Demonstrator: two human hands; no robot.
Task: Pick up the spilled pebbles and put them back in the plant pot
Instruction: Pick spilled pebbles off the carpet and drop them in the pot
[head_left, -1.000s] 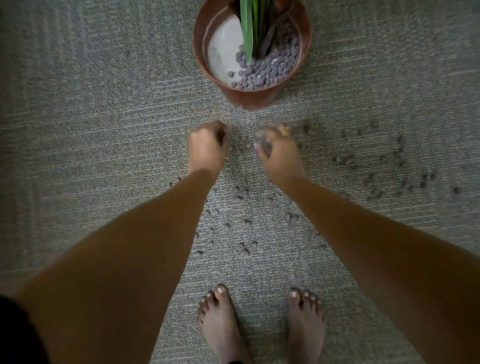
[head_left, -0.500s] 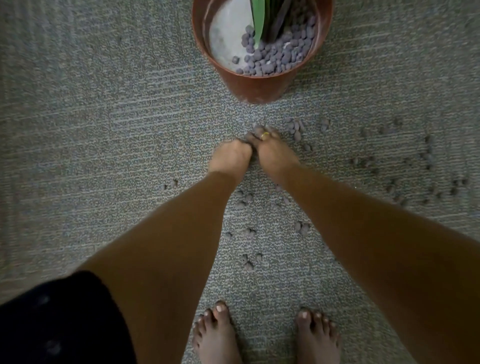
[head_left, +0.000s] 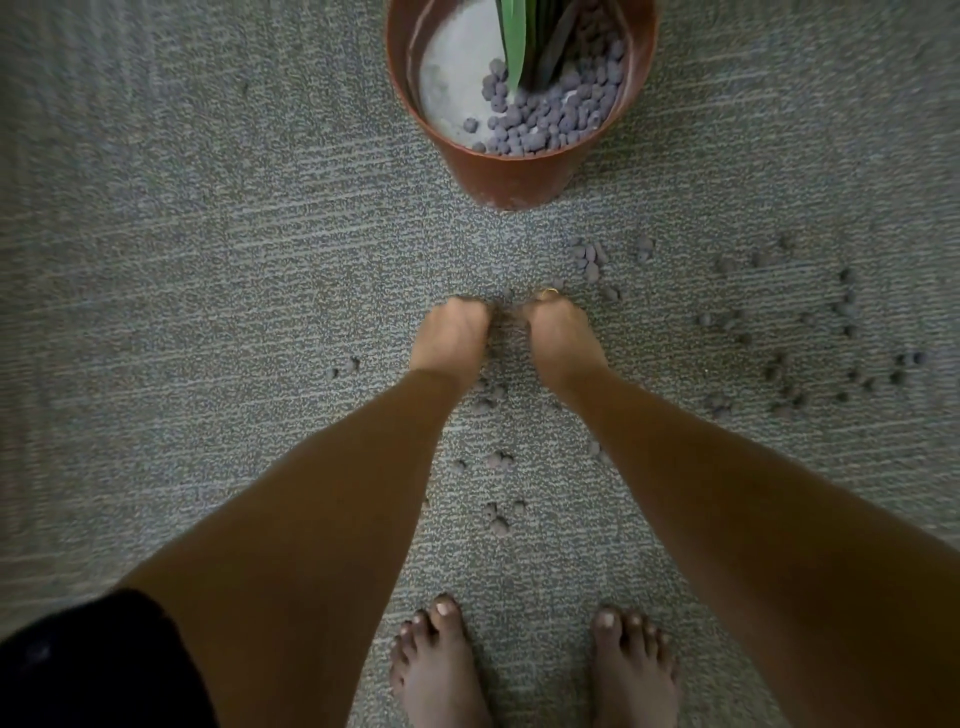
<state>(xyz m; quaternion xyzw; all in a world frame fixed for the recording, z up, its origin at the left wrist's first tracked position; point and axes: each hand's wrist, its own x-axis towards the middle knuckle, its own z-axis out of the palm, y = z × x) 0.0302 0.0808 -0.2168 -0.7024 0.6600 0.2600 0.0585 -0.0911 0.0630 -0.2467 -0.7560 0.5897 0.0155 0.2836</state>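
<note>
Pebbles (head_left: 591, 269) lie scattered over the grey carpet (head_left: 208, 260), and in the head view both arms reach straight down toward them! The left hand (head_left: 452, 338) and the right hand (head_left: 563, 338) sit side by side, knuckles up, fingers curled under and down at the carpet, a little short of the plant pot (head_left: 519, 176). A gold ring (head_left: 549, 293) glints on the right hand. The fingertips are hidden beneath both hands, so I cannot tell whether either one grasps pebbles or is merely clenched. Loose pebbles all around: a tight cluster just beyond the right hand, a wide scatter well off to the right, small groups between the forearms, and two out to the left of the left hand. On to the pot: reddish-brown, upright on the carpet, green leaves (head_left: 514, 47) rising from it. Dark pebbles are heaped in its near and right part around the leaves, with a pale bare patch on its left side. Bare feet (head_left: 441, 670) stand at the bottom edge, and a black garment (head_left: 78, 670) fills the lower left corner. And the change: half a second ago the two hands touched each other. Now a narrow strip of carpet shows between them, while the cluster beyond the right hand lies as it lay.
</note>
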